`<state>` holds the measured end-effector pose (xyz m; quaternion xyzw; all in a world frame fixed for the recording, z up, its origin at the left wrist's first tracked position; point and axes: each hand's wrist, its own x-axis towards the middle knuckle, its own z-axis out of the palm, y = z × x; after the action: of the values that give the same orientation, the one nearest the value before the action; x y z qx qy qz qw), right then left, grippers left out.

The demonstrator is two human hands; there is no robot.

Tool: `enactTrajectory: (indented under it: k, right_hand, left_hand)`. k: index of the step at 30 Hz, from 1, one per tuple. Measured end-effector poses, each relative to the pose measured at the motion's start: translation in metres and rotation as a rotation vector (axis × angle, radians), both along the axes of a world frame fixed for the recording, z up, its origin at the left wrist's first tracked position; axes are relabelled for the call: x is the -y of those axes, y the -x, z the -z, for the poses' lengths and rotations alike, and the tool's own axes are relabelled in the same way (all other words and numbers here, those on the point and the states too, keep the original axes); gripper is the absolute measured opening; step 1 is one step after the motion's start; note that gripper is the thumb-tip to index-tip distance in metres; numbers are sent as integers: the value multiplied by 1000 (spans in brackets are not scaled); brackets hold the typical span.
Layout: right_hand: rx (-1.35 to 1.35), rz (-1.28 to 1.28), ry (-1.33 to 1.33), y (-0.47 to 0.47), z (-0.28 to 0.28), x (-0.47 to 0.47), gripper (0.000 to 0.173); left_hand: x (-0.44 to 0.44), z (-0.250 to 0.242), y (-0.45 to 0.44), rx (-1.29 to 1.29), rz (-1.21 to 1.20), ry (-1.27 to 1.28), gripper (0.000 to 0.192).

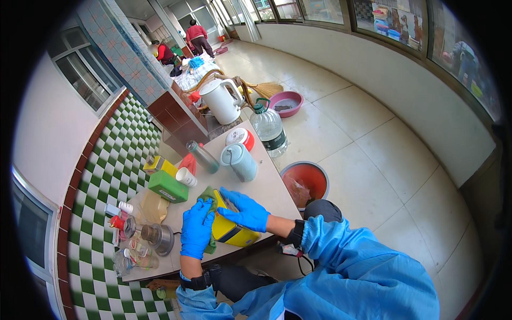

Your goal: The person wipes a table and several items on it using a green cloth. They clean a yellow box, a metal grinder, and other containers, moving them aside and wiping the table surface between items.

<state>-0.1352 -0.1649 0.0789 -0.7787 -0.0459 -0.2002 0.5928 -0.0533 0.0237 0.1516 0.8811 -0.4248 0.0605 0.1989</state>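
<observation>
Both of my hands wear blue disposable gloves. My left hand presses a green cloth against the side of a yellow box-shaped tin. Across the top of the tin lies my right hand, gripping it from the other side. The tin is tilted near the front edge of the table. Just beyond it stand a green rectangular tin, a white paper cup lying tipped, and a light-blue lidded pitcher.
A bottle, a red-and-white tub and another yellow tin share the table. Glass jars and a metal grinder-like appliance crowd its left end. On the floor are a red-lined bin, a large water bottle and a pink basin.
</observation>
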Motion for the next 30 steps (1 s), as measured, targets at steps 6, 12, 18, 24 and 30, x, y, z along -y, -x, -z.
enactTrajectory:
  k: [6,12,18,24,30]
  right_hand:
    - [428,39,383,79,-9,-15,46]
    - [530,105,532,73,-8,-11,35]
    - [475,139,540,74,-1,-13,36]
    - [444,141,498,81,-7,-17,37]
    - [424,139,578,83,-7,-18,40]
  left_hand:
    - [1,6,1,65,-30,-11,41]
    - [4,5,5,85,-45,-26,39]
    - [5,-6,14,109,41,-98,40]
    - [-4,-27,49,99,188,-183,41]
    - [2,-36,47,62,266,-198,43]
